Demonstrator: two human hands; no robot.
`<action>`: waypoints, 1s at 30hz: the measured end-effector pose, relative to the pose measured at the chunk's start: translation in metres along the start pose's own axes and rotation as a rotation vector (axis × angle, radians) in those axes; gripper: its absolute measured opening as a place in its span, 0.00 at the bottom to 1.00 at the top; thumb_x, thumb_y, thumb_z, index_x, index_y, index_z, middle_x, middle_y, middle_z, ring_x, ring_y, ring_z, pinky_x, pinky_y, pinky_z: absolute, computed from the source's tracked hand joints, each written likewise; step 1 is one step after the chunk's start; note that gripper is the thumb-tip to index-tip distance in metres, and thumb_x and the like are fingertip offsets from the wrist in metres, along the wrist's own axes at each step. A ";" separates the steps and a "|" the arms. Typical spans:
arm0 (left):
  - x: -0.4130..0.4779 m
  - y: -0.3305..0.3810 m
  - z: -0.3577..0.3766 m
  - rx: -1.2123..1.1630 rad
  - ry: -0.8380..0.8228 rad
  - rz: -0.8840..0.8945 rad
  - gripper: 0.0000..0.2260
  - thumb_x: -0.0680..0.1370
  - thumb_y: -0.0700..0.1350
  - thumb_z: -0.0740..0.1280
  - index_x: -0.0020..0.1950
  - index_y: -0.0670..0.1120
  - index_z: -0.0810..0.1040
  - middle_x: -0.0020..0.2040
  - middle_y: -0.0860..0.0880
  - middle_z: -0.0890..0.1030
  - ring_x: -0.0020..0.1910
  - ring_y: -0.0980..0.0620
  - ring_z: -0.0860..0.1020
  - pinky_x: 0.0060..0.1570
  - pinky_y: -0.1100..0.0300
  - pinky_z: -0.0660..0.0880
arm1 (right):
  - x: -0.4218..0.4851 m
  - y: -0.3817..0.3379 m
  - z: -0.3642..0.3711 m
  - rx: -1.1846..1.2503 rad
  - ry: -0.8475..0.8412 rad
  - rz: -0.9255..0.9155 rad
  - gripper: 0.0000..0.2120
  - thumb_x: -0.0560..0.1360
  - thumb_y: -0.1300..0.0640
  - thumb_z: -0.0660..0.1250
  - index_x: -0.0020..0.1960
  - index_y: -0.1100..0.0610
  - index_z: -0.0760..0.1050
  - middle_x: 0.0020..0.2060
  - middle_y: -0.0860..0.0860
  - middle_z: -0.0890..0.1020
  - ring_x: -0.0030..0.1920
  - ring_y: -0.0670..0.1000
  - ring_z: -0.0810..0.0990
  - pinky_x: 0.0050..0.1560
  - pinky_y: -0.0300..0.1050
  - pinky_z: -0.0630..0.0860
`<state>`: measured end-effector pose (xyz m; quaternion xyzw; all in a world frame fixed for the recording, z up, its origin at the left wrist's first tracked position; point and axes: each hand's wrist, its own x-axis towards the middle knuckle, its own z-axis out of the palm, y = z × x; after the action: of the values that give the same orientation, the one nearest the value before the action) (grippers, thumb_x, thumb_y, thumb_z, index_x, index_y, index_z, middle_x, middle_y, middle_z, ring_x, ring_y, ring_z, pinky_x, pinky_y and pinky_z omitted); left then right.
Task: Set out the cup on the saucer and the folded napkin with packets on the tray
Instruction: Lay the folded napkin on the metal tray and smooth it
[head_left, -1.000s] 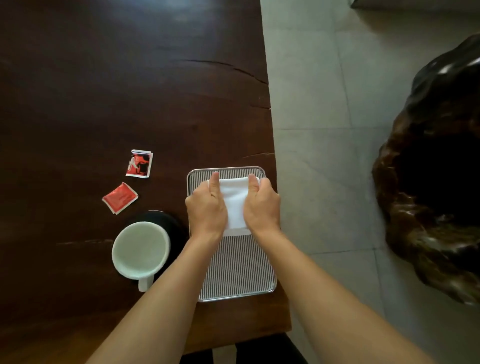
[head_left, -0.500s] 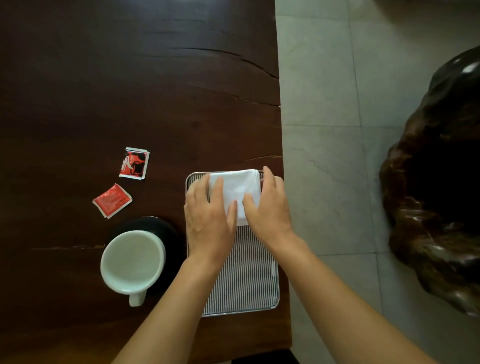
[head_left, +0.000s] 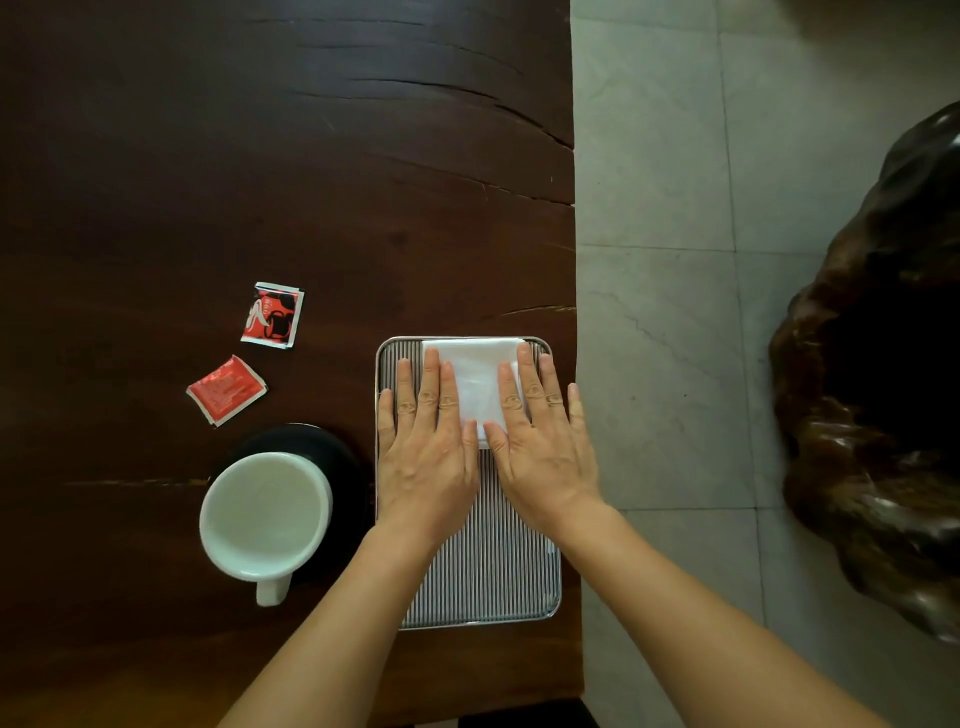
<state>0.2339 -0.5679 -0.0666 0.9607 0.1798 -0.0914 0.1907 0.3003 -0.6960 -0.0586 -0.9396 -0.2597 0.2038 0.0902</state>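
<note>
**Napkin (head_left: 480, 384) pressed flat at the far end of the tray (head_left: 488, 571)**

Both hands lie palm down on the folded white cloth with fingers straight and slightly spread. They pinch and lift nothing. The left hand (head_left: 426, 457) covers the napkin's left side and the right hand (head_left: 545, 457) its right, and a strip of white shows between them. Just past the fingertips, the cloth's far edge runs close along the tray's far rim. Behind the wrists the striped tray floor is bare.

Out to the left of the left hand, the cup (head_left: 265, 512) stands on its dark saucer (head_left: 343, 457) on the table (head_left: 311, 156), just beside the tray's left rim. Its handle points back toward the person. Further left and a little ahead of that hand lie two red packets (head_left: 272, 315) (head_left: 227, 389), apart from each other and well off the tray.

The step in hand looks like smoothing the fold. To do it well:

- Press evenly through both flat palms.
- Stroke outward from the gap between the hands so the crease sets without bunching.
- Keep the far edge square to the rim rather than letting one hand drag it askew.
- Lift both hands straight up afterwards, because light cloth may shift with a sliding palm.
- Leave the bare half behind the wrists free, since the saucer and cup will probably go there.
</note>
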 end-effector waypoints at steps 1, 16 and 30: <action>0.000 0.000 0.000 -0.003 0.005 0.002 0.29 0.83 0.53 0.43 0.81 0.45 0.39 0.83 0.47 0.39 0.82 0.46 0.38 0.78 0.51 0.33 | 0.000 0.000 0.001 -0.005 0.005 0.004 0.30 0.81 0.43 0.41 0.78 0.52 0.36 0.79 0.48 0.35 0.78 0.50 0.33 0.75 0.54 0.33; -0.001 0.004 0.000 -0.021 0.019 -0.019 0.29 0.83 0.51 0.45 0.82 0.41 0.46 0.83 0.45 0.45 0.82 0.45 0.43 0.80 0.46 0.43 | -0.003 -0.006 0.017 0.021 0.056 0.047 0.31 0.82 0.44 0.39 0.79 0.54 0.33 0.80 0.51 0.35 0.78 0.51 0.31 0.78 0.59 0.39; 0.009 0.009 -0.015 0.030 -0.224 -0.083 0.31 0.82 0.53 0.43 0.80 0.45 0.33 0.82 0.48 0.33 0.80 0.47 0.33 0.77 0.48 0.34 | 0.002 -0.011 -0.003 -0.041 -0.148 0.069 0.31 0.82 0.42 0.39 0.76 0.52 0.27 0.77 0.50 0.29 0.76 0.52 0.27 0.77 0.59 0.35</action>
<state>0.2466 -0.5666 -0.0521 0.9390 0.1956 -0.2084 0.1914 0.2983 -0.6861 -0.0534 -0.9321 -0.2373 0.2701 0.0445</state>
